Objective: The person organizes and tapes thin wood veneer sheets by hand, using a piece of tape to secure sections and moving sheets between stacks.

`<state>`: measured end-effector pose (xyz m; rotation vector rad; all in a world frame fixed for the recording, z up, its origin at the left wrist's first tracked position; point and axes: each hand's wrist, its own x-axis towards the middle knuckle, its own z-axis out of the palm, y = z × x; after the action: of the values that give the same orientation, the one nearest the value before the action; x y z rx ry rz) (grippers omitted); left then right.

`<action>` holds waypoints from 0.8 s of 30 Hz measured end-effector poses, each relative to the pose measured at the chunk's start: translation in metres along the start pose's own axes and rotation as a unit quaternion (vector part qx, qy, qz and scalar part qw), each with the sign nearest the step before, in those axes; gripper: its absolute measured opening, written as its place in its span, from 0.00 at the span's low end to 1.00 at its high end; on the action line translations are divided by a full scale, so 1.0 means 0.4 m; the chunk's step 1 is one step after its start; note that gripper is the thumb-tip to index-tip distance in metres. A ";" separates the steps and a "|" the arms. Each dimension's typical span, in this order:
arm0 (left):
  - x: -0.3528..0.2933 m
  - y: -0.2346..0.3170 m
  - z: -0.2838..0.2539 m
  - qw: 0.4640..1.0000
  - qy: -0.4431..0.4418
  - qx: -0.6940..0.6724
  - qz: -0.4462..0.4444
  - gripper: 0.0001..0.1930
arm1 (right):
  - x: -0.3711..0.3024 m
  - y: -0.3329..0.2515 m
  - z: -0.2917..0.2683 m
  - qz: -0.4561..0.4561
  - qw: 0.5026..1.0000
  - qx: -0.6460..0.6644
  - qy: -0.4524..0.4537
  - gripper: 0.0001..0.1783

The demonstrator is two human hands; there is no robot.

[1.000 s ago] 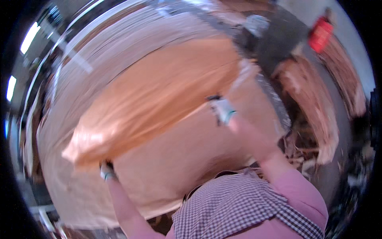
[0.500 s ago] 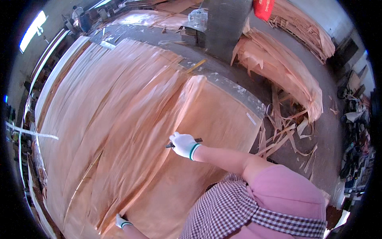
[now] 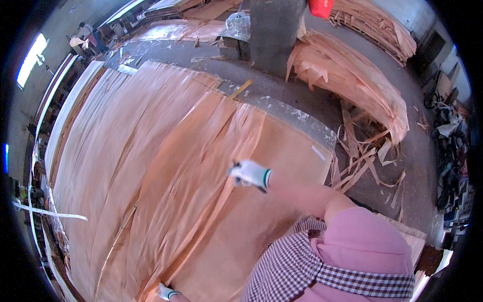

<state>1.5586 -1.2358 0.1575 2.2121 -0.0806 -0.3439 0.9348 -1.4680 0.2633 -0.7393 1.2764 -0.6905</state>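
Observation:
Thin reddish-brown wood veneer sheets (image 3: 166, 156) lie spread before me, rippled and overlapping, over a flatter tan sheet (image 3: 287, 146) at the right. My right hand (image 3: 249, 172), in a white glove with a green cuff, is above the raised edge of the rippled veneer. It is closed around a small dark tool (image 3: 234, 165), partly hidden by the fingers and blurred, so its exact kind is unclear. At the lower edge, my gloved left hand (image 3: 167, 292) pinches the near end of the folded veneer edge; its fingertips are partly hidden.
A yellow strip (image 3: 242, 88) sticks out past the far edge of the sheets. Beyond stands a grey pillar (image 3: 274, 38). A veneer bundle (image 3: 352, 75) and loose scraps (image 3: 359, 166) lie to the right. At the left, a white strip (image 3: 55, 214) juts inward. Someone (image 3: 88, 35) is far back left.
My right hand has moved right and slightly up with the dark tool. The far part of the veneer fold has flattened and shifted. My left hand is slightly lower and further right in view.

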 end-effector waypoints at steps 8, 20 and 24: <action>-0.033 -0.042 -0.002 0.995 -0.002 0.084 0.050 0.18 | 0.443 -0.241 -0.479 -0.013 0.974 0.101 0.205 0.13; -0.029 -0.055 -0.023 0.987 0.003 0.146 0.066 0.20 | 0.368 -0.369 -0.535 -0.004 0.854 -0.503 0.132 0.32; -0.015 -0.048 -0.001 0.986 -0.007 0.146 0.075 0.21 | 0.265 -0.261 -0.608 0.038 0.884 -0.455 0.097 0.34</action>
<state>1.5520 -1.2225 0.1438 2.4751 -0.3214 -0.2766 0.7073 -1.6392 0.2536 -1.3896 1.8182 -0.0479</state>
